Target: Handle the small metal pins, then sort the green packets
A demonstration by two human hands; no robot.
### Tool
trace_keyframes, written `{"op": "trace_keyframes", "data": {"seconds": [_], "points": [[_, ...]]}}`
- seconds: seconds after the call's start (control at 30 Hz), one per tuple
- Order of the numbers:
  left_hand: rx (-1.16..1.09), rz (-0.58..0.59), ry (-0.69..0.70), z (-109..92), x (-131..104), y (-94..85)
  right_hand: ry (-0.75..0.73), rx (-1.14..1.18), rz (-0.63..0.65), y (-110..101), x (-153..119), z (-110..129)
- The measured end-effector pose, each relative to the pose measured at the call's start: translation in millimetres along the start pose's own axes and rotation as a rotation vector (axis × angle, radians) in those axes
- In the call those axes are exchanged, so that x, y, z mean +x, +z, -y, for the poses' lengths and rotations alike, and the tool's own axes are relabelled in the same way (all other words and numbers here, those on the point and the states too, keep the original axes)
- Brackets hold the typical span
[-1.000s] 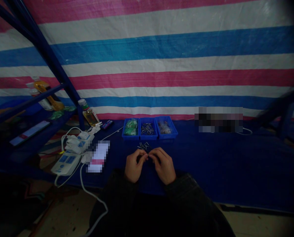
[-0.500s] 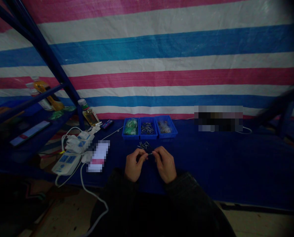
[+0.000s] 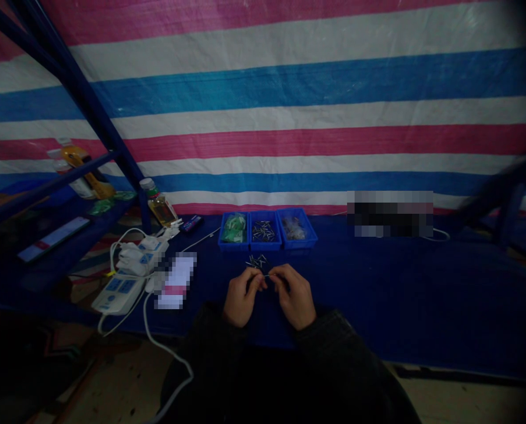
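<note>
Fingers pinched, my left hand (image 3: pixel 241 297) and my right hand (image 3: pixel 297 296) face each other over the blue table (image 3: pixel 377 300). Between their fingertips is a small thin metal piece (image 3: pixel 267 275), gripped at both ends. Just beyond my fingers lies a loose pile of small metal pieces (image 3: pixel 256 261). Behind the pile three blue trays stand side by side: the left tray (image 3: pixel 233 246) has green-and-clear packets, the middle tray (image 3: pixel 265 245) has many metal pieces, and the right tray (image 3: pixel 300 243) has small clear items.
A power strip (image 3: pixel 118 294) with white plugs and cables, a phone (image 3: pixel 178 280) and a bottle (image 3: pixel 160 206) are on the left. A pixelated dark object (image 3: pixel 390 217) lies at the back right. A blue metal frame (image 3: pixel 99 121) rises at the left, before a striped sheet (image 3: pixel 263 141).
The fingertips of my right hand have shifted slightly left, nearer my left hand. The thin piece stays between both hands.
</note>
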State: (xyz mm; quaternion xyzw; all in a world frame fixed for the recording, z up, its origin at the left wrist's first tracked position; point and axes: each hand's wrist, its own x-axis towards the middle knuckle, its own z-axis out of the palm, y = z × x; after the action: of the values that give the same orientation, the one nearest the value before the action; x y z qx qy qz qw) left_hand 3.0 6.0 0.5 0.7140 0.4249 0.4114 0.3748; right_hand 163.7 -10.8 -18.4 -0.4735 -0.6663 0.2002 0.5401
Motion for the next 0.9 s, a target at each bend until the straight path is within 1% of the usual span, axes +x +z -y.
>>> {"op": "trace_keyframes", "data": {"seconds": [0.27,0.67,0.9], "points": [[0.049,0.041,-0.02,4.0,0.5,1.7,-0.038,0.034,0.044,1.8,2.3,2.9],[0.048,-0.005,0.001,0.0,-1.0,0.7,0.006,-0.024,0.038,0.9,1.6,2.6],[0.033,-0.041,0.006,0.1,-1.4,-0.3,0.045,-0.104,0.033,0.4,0.1,0.6]]}}
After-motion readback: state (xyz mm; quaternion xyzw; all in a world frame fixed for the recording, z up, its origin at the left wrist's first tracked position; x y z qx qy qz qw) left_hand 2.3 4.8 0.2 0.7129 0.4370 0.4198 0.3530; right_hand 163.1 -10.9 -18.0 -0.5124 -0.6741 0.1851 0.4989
